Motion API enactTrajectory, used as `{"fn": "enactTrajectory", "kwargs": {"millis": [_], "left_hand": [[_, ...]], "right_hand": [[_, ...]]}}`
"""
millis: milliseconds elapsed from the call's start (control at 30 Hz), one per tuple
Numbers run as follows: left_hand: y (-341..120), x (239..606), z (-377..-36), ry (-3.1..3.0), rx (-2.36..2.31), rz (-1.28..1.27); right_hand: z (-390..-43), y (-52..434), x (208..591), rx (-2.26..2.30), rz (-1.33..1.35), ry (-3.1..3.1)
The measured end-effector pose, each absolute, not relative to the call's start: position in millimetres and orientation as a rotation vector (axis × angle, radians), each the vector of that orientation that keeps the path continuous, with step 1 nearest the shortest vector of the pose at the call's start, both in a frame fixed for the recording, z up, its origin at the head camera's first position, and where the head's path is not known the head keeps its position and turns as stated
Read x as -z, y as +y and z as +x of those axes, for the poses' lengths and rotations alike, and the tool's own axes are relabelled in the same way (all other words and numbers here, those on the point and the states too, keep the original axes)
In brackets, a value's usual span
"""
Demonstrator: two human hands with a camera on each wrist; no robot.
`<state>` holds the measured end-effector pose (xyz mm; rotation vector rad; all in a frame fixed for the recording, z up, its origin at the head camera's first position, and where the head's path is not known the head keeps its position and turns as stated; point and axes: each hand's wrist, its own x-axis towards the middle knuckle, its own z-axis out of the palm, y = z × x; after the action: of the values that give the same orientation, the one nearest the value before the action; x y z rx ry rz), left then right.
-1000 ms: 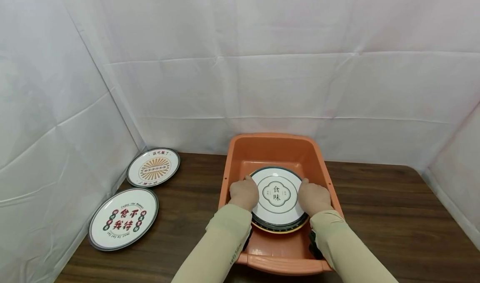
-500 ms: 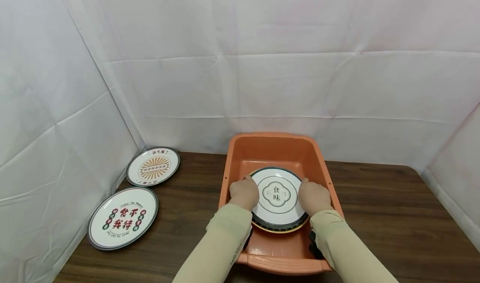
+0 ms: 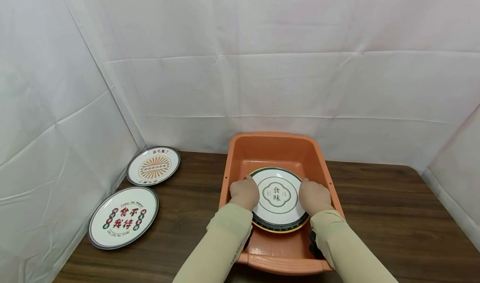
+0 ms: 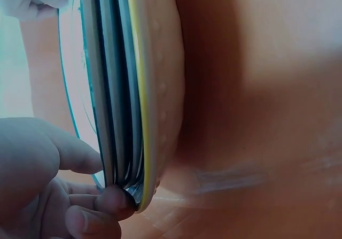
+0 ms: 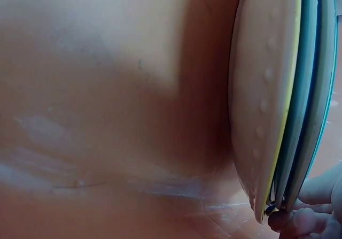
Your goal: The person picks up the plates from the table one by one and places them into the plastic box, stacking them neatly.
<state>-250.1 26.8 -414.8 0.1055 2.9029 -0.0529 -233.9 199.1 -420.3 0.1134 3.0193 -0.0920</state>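
Note:
A stack of several plates (image 3: 277, 210) sits in an orange plastic tub (image 3: 270, 149). The top one is white with a dark rim and black characters inside a flower-shaped outline. Lowest is a yellow-rimmed plate (image 4: 145, 97) with a pale, dotted underside. My left hand (image 3: 244, 192) holds the stack's left edge, thumb over the top plate and fingertips tucked at the rims just above the yellow one. Opposite it, my right hand (image 3: 314, 196) grips the right edge, its fingertips (image 5: 280, 221) below the upper rims. The wrist views show narrow gaps between the rims.
Two white plates lie on the dark wood table (image 3: 378, 208) at the left: one with an orange sunburst (image 3: 154, 168), the other with red characters (image 3: 123, 218). White cloth (image 3: 285, 87) hangs behind and along both sides. The tub's walls rise close around both hands.

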Motion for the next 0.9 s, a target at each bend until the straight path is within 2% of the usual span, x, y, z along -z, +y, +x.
{"fn": "enactTrajectory", "kwargs": {"millis": [400,900], "left_hand": [[27.0,415.9,-251.1,2.904,0.062,0.074],[22.6,412.5,-254.6,3.05,-0.103,0.084]], "right_hand": [[-230.6,197.4,417.2,0.065,0.077,3.042],[-232.0,201.1,412.7,0.307,0.083,3.117]]}}
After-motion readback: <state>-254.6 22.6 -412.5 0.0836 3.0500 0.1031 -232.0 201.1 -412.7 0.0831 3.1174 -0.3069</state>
